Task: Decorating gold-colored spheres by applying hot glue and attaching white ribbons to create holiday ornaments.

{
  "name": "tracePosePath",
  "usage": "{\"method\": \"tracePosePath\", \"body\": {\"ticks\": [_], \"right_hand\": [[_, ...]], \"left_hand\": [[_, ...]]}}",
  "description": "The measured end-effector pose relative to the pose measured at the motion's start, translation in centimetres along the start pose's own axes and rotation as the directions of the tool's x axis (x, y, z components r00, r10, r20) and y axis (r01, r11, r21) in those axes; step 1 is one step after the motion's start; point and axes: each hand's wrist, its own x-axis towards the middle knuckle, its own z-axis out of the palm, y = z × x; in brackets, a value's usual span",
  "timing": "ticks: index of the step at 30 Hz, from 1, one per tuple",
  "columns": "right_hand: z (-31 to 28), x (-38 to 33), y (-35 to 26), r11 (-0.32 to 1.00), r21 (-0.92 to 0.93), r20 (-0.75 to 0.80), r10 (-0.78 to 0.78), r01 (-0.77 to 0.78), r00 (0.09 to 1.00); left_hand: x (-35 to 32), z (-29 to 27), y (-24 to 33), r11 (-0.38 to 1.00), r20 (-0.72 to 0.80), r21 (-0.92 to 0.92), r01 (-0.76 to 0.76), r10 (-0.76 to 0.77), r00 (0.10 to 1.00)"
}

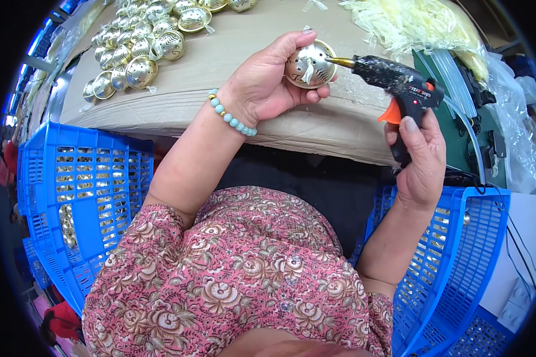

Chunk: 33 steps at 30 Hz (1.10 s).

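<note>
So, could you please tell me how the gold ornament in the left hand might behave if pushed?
The gold ornament would likely roll, given its rounded body. Its shiny surface may be slippery. The pale ribbon on it looks thin, so probably floppy.

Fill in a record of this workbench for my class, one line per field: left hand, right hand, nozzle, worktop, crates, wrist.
Left hand: holds a round gold ornament with dark stars
Right hand: grips a black glue gun with an orange trigger
Nozzle: pointed at the ornament; contact unclear
Worktop: cardboard, more gold ornaments at left, pale yellow ribbon heap at right
Crates: left blue crate, right blue crate
Wrist: pale green bead bracelet on the left
</note>
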Motion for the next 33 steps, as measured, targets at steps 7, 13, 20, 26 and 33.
{"method": "tracePosePath", "body": {"ticks": [7,13,20,26,33], "right_hand": [[1.0,0.0,0.6,1.000,0.020,0.086,-0.023,0.021,0.996],[1.8,0.0,0.8,0.999,-0.010,0.067,-0.032,0.033,0.997],[1.8,-0.1,0.8,1.000,-0.009,0.027,-0.015,0.015,1.000],[1.5,0.2,0.8,1.000,-0.005,0.032,-0.012,0.013,0.999],[0.5,1.4,0.2,0.997,-0.078,-0.001,0.001,-0.001,1.000]], "left_hand": [[0.1,0.4,-0.3,0.997,-0.042,-0.073,-0.012,0.009,0.999],[0.0,0.2,-0.4,0.997,-0.027,-0.076,-0.013,0.011,1.000],[-0.1,0.1,-0.5,0.997,-0.030,-0.072,-0.019,0.017,0.999],[-0.1,-0.1,-0.3,0.997,-0.018,-0.071,-0.011,0.010,1.000],[0.0,-0.4,0.7,0.994,-0.082,0.085,-0.063,0.070,0.994]]}}
